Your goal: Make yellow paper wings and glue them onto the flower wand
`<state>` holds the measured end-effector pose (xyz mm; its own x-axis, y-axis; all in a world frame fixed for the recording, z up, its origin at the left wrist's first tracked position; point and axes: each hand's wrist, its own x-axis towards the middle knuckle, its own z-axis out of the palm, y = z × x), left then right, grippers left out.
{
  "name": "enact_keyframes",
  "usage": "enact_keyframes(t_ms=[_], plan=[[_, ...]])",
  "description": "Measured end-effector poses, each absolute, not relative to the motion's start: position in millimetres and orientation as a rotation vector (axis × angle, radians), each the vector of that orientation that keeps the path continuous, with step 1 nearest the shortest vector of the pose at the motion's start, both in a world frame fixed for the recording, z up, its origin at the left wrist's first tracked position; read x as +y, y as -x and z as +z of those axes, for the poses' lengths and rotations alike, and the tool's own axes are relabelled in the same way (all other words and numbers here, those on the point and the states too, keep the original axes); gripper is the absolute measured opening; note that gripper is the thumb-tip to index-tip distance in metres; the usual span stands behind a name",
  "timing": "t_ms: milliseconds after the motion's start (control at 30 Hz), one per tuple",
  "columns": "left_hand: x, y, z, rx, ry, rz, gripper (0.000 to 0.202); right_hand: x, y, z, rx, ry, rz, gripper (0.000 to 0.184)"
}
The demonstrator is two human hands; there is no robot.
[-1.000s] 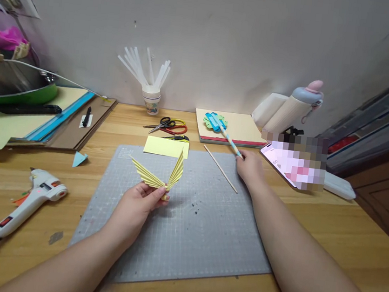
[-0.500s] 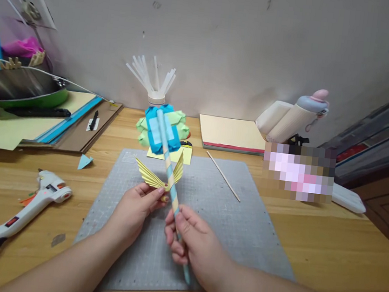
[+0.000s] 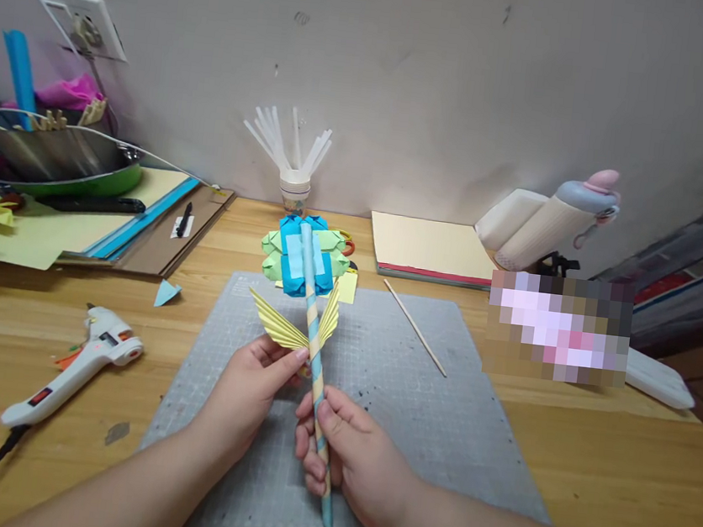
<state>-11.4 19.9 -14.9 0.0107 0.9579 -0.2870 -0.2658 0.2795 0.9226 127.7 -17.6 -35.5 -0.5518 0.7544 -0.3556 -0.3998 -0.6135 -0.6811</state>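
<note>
Over the grey cutting mat (image 3: 411, 406), left hand (image 3: 252, 387) pinching the yellow pleated paper wings (image 3: 290, 324) against the striped stick (image 3: 316, 369) gripped by the right hand (image 3: 348, 458), paper flower (image 3: 305, 258) already fixed at 12 o'clock, wings seemingly not yet glued, glue gun (image 3: 76, 367) idle at 9 o'clock.

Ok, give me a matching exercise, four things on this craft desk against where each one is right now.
Things:
1. striped stick
2. yellow pleated paper
3. glue gun
4. thin wooden skewer

Places:
A. lying on the cutting mat
B. in the right hand
C. on the bare wood, left of the mat
D. pinched in the left hand

Pairs: 1-B, 2-D, 3-C, 4-A
</note>
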Motion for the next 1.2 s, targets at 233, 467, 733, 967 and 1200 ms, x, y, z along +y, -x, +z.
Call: enact_keyframes(t_ms=[233, 467, 733, 967, 1200], plan=[[21, 11, -15, 1.135, -0.699, 1.153, 0.020, -17, -128, -39, -0.768, 0.867, 2.161, 0.035], [20, 11, -9, 1.062, -0.667, 1.107, 0.019, -16, -128, -42, -0.815, 0.860, 2.163, 0.035], [21, 11, -10, 1.081, -0.655, 1.127, 0.020, -15, -130, -42, -0.748, 0.871, 2.089, 0.035], [22, 12, -13, 1.070, -0.654, 1.140, 0.017, -13, -131, -32, -0.660, 0.912, 2.089, 0.028], [21, 13, -19, 0.985, -0.594, 1.115, 0.012, -10, -133, -30, -0.602, 0.822, 2.145, 0.031]])
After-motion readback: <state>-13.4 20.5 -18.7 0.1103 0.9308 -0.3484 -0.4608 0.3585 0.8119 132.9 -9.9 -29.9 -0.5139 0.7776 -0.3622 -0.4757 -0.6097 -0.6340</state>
